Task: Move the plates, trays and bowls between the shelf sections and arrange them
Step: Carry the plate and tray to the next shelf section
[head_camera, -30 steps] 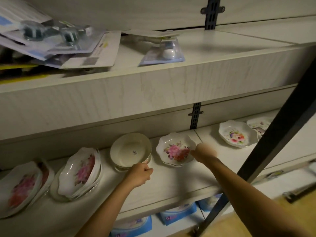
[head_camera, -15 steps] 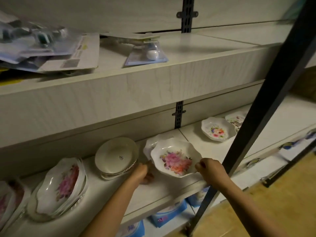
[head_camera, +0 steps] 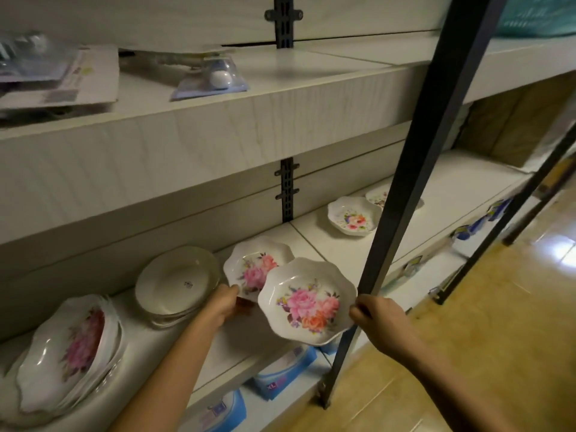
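Observation:
My right hand (head_camera: 375, 313) grips the right rim of a scalloped flowered bowl (head_camera: 308, 302), lifted and tilted above the front of the middle shelf (head_camera: 237, 347). My left hand (head_camera: 223, 302) holds the near rim of a second flowered bowl (head_camera: 254, 268) that rests on the shelf just behind the lifted one. Left of it stands a stack of plain cream plates (head_camera: 177, 280). Further left, a leaning stack of flowered plates (head_camera: 71, 350) fills the shelf end. In the right shelf section lie a smaller flowered bowl (head_camera: 353, 216) and another (head_camera: 378, 194), partly hidden by a post.
A dark metal post (head_camera: 414, 169) slants in front of the shelf, right beside my right hand. The upper shelf (head_camera: 280, 98) holds blister-packed goods (head_camera: 212, 77). Blue-lidded boxes (head_camera: 280, 372) sit on the lowest shelf. Wooden floor (head_camera: 467, 338) lies to the right.
My right hand has lifted the top flowered bowl off the one beneath and drawn it toward me and to the right. My left hand moved onto the lower bowl's rim. The view shifted right.

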`<state>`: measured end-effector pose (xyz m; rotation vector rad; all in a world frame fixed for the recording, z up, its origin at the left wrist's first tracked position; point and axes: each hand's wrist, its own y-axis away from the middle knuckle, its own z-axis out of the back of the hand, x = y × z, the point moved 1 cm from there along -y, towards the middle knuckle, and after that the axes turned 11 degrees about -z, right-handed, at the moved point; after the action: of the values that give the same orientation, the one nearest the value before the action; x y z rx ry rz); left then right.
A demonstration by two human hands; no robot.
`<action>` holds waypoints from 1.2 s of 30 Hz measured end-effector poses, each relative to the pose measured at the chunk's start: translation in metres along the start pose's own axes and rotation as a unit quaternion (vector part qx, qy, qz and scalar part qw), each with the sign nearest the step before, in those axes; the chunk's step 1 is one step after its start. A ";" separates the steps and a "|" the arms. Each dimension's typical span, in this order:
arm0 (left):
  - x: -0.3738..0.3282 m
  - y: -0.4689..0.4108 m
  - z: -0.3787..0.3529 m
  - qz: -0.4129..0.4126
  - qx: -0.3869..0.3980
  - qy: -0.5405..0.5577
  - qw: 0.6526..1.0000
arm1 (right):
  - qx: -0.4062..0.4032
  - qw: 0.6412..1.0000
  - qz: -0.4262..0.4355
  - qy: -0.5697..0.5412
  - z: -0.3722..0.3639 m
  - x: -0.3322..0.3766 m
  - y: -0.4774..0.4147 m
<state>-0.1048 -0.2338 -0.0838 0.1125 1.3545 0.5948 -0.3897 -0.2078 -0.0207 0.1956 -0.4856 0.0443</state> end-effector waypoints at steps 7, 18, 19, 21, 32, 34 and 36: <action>-0.001 0.057 0.028 -0.030 0.036 -0.026 0.999 | 0.009 1.000 0.005 -0.010 0.008 -0.009 0.038; 0.011 0.131 0.036 -0.036 0.063 -0.067 0.995 | 0.016 1.000 -0.005 -0.025 0.025 -0.072 0.067; 0.010 0.135 0.031 -0.035 0.066 -0.070 0.995 | 0.019 0.999 -0.004 -0.027 0.030 -0.079 0.069; 0.008 0.145 0.019 -0.035 0.065 -0.072 0.995 | 0.023 0.999 -0.003 -0.028 0.040 -0.096 0.071; -0.006 0.206 -0.111 0.000 0.045 -0.036 0.998 | 0.021 1.000 0.009 -0.018 0.122 -0.225 0.053; -0.006 0.213 -0.141 0.000 0.041 -0.028 0.999 | 0.022 1.000 0.011 -0.013 0.134 -0.249 0.044; -0.009 0.217 -0.168 -0.002 0.041 -0.020 0.999 | 0.009 1.000 0.007 -0.006 0.144 -0.273 0.032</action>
<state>-0.3356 -0.0975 -0.0257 0.1869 1.3398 0.5310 -0.7003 -0.2040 -0.0178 0.2103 -0.4986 0.0622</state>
